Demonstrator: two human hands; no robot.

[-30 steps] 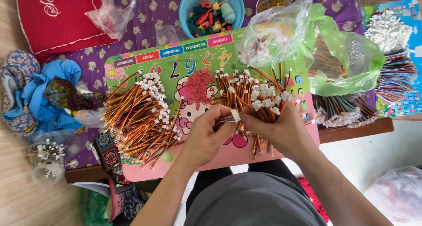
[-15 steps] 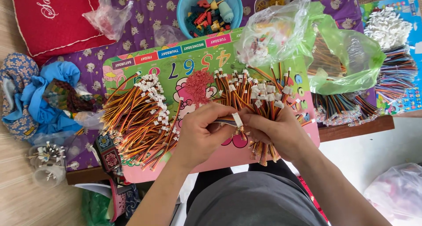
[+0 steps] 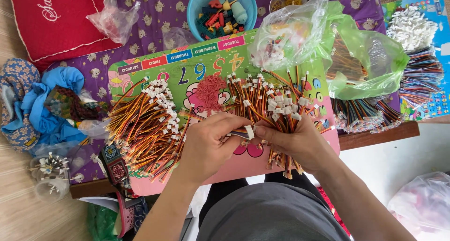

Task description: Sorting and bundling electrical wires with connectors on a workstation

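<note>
1. The left hand [image 3: 208, 145] and the right hand [image 3: 300, 142] meet over the middle of a colourful children's board [image 3: 206, 65] that lies across the lap as a work surface. The fingertips of both pinch one short wire lead [image 3: 248, 132] by its white connector, which sits in the gap between the two hands, close to the body where it is easy to see.

2. Both hands are closed around that lead. The left one grips it between thumb and forefinger. The right one seems also to hold a fan of further leads against the palm, though its fingers hide how many.

3. A thick pile of finished-looking leads [image 3: 143, 128], orange, yellow and dark wires with white plugs, lies just left of the left hand with the plugs all turned one way, likely so that they stay sorted.

4. A looser heap of leads [image 3: 272, 100] spreads just beyond the right hand, within easy reach of it.

5. A small red clump of tiny parts [image 3: 209, 90] rests on the board between the two heaps, straight ahead of the fingers.

6. Farther off sit a blue bowl [image 3: 197, 6] of mixed plastic pieces, a clear bag [image 3: 290, 34], and a green bag [image 3: 370, 63] of more wires. Bundled wires [image 3: 365, 114] lie beside the board on the right.
</note>
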